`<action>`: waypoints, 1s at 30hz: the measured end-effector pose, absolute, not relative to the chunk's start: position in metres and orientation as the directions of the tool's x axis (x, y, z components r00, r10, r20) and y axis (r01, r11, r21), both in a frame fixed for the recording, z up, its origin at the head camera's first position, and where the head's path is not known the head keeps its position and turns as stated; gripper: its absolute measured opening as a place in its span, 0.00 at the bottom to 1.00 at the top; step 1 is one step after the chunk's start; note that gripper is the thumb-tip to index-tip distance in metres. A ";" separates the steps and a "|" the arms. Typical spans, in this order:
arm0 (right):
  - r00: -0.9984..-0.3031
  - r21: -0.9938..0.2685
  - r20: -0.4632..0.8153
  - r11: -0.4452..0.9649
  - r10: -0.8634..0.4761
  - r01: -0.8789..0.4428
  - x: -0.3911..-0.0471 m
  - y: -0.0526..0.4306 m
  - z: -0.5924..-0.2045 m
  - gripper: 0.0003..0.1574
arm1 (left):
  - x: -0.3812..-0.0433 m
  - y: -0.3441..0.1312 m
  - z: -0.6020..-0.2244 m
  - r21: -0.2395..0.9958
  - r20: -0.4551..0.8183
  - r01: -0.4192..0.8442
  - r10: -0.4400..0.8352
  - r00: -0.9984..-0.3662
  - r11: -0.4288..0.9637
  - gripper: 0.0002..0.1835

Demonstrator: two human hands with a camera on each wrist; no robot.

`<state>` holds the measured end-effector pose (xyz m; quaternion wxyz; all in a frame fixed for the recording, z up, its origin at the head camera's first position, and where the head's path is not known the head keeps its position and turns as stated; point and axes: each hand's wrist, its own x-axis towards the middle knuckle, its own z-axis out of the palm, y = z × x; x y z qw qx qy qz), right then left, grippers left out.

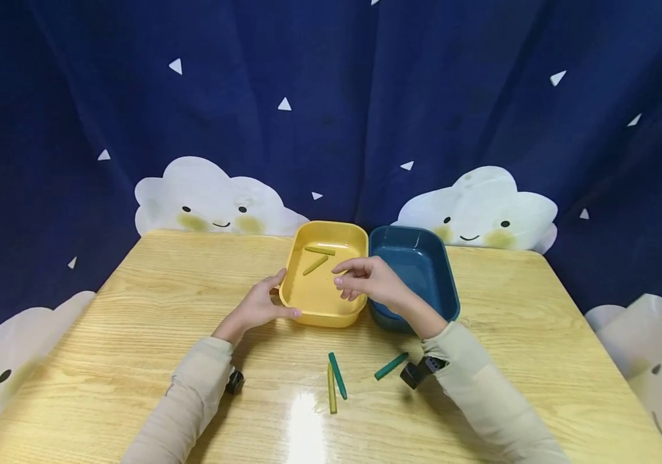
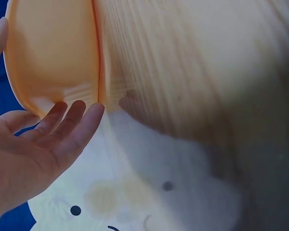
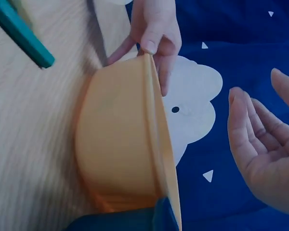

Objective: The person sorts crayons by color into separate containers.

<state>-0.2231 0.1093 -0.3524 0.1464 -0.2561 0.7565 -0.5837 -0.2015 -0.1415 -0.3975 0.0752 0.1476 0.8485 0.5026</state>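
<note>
My left hand [image 1: 258,303] holds the near left corner of a yellow plastic bin [image 1: 321,317], its thumb at the front rim and its fingers along the left wall. Two yellow crayons [image 1: 316,265] lie inside that bin. Over its right part hovers my right hand [image 1: 374,280], fingers loosely bent with nothing between them; the right wrist view shows a gap between thumb and fingers. In front of the bins, a green crayon [image 1: 338,376] lies against a yellow crayon [image 1: 332,390]. Another green crayon [image 1: 391,365] rests farther right, near the right wrist.
A dark blue bin [image 1: 443,277] stands directly right of the yellow one, partly covered by the right forearm. Both are near the back edge of the wooden table [image 1: 510,348]. Behind hangs a dark blue curtain [image 1: 331,129] printed with clouds and white triangles.
</note>
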 end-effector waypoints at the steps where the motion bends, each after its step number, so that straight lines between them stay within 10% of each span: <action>1: -0.817 -0.956 0.071 0.194 -0.572 -0.219 -0.222 0.111 -0.353 0.18 | -0.199 -0.141 -0.392 0.877 0.015 0.169 0.328 -0.945 0.449 0.51; 30: -0.408 -0.881 -0.028 0.215 -0.913 -0.421 -0.193 0.114 -0.411 0.23 | -0.216 -0.148 -0.421 0.855 0.021 0.183 0.320 -0.947 0.485 0.55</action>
